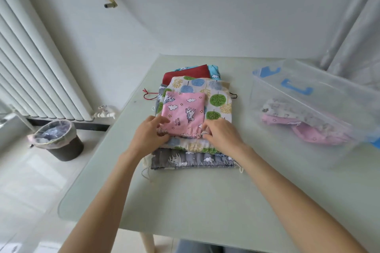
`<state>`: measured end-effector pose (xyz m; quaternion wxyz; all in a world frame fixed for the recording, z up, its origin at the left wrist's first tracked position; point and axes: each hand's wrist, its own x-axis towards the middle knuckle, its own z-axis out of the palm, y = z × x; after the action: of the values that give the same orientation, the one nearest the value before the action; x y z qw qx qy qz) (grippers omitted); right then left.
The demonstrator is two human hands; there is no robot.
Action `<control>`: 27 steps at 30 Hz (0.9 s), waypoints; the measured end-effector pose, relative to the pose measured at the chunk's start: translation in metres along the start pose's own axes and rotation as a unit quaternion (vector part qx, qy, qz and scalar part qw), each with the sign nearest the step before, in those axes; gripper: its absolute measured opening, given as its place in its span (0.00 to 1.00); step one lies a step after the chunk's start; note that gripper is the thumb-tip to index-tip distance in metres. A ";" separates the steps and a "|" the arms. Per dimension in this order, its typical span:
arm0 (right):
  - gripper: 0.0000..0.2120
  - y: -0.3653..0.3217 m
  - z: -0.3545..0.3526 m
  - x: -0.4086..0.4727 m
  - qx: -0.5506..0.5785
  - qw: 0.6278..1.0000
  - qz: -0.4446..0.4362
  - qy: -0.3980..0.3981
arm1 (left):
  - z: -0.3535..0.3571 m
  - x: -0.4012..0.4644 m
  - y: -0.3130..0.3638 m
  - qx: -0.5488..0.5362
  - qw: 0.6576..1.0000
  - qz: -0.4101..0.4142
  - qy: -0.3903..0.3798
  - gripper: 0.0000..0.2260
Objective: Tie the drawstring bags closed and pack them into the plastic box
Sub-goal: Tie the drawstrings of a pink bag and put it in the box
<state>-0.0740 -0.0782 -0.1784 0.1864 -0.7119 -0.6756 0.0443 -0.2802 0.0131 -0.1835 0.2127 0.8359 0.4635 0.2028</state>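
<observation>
Bench (185, 201), pale green, carrying a stack of flat drawstring bags: grey unicorn bag (191, 160) lying nearest, tree-print bag (213, 96) over it, pink unicorn bag (185, 113) sitting on top. Left hand (150, 131) and right hand (222, 133) are pinching the pink bag's gathered near edge with curled fingers. Clear plastic box (308, 109) is standing to the right, holding two filled bags. Dark red bag (185, 75) lying farthest.

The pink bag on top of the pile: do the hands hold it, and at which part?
Yes. The left hand and right hand pinch the pink bag at its gathered drawstring edge, one near each corner.
</observation>
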 end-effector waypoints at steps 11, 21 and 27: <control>0.12 0.023 -0.027 -0.010 0.204 0.976 0.075 0.030 | -0.019 -0.005 0.001 0.042 0.999 0.014 0.019 0.10; 0.10 0.024 -0.038 -0.012 0.429 0.887 0.156 0.074 | -0.001 -0.005 0.009 0.110 0.987 0.113 -0.032 0.10; 0.09 0.031 -0.040 -0.012 0.568 0.772 0.231 0.168 | -0.010 -0.006 0.004 -0.140 0.984 0.073 0.087 0.04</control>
<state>-0.0328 -0.0982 -0.1541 0.6515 -0.6072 -0.3004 0.3415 -0.2857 0.0080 -0.1740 0.2711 0.8086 0.3848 0.3530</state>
